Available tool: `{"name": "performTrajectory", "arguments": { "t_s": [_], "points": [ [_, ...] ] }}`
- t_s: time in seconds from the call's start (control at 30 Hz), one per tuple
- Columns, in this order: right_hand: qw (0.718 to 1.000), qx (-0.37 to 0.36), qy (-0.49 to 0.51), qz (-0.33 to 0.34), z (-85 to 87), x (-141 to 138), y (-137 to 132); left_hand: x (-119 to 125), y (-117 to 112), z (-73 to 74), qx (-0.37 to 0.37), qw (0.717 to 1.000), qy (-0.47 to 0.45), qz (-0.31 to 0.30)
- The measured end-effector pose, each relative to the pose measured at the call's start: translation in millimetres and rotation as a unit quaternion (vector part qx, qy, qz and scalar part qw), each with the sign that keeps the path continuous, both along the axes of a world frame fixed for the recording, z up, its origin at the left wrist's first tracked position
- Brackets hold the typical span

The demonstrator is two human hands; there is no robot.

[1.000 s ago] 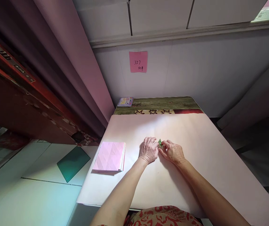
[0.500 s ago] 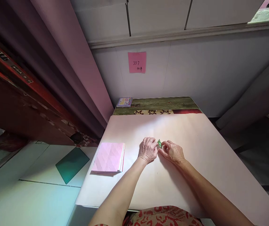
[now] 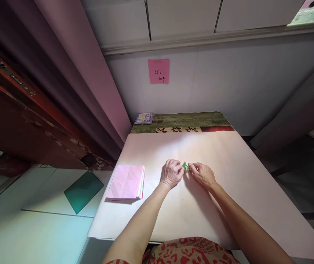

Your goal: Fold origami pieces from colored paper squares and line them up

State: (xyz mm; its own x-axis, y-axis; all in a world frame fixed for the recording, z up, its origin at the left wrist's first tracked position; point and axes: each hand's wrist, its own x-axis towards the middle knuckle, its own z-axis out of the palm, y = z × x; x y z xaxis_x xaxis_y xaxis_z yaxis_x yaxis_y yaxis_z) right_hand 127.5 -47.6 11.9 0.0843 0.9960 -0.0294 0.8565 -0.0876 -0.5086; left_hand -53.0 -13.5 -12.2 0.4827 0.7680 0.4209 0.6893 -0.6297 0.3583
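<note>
A small piece of folded green paper is held between my two hands, over the middle of the white-covered table. My left hand pinches its left side, with the fingers curled and the knuckles up. From the right, my right hand grips the opposite edge between thumb and forefinger. The paper comes to a point at the top and shows several creases; its lower parts are partly hidden by my fingertips.
A stack of square paper, pink on top, lies at the table's left. Small printed cards rest at the back left corner. A pink note is stuck on the wall. A dark green mat lies on the floor.
More of the green paper shows between my hands now, its creased face turned further into view. My right fingers have shifted slightly up along its edge. The camera view has moved a little.
</note>
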Motion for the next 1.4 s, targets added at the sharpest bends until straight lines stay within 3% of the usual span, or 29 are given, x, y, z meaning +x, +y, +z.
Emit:
{"name": "performTrajectory", "arguments": {
  "t_s": [0.17, 0.67, 0.97, 1.17, 1.3, 1.4],
  "points": [
    [0.999, -0.028, 0.025, -0.032, 3.4, -3, 4, -1, 2, -3.6, -0.01, 1.0, -0.014, 0.008],
    [0.999, -0.036, 0.04, -0.004, 4.9, 0, 6, -1, -2, 5.7, -0.068, 0.997, -0.04, 0.006],
    [0.996, -0.03, 0.075, -0.03, 8.7, -3, 1, -2, -3, 7.7, -0.061, 0.997, -0.046, -0.002],
    [0.982, 0.084, 0.143, -0.093, -2.1, -4, -15, -6, 1, 4.2, -0.066, 0.991, -0.111, 0.018],
    [0.976, 0.188, 0.104, -0.019, -10.7, -11, -26, -8, 8, -1.7, -0.084, 0.975, -0.177, 0.107],
    [0.972, 0.23, 0.038, 0.021, -18.1, -21, -29, -8, 10, -3.4, -0.082, 0.974, -0.173, 0.125]
  ]
}}
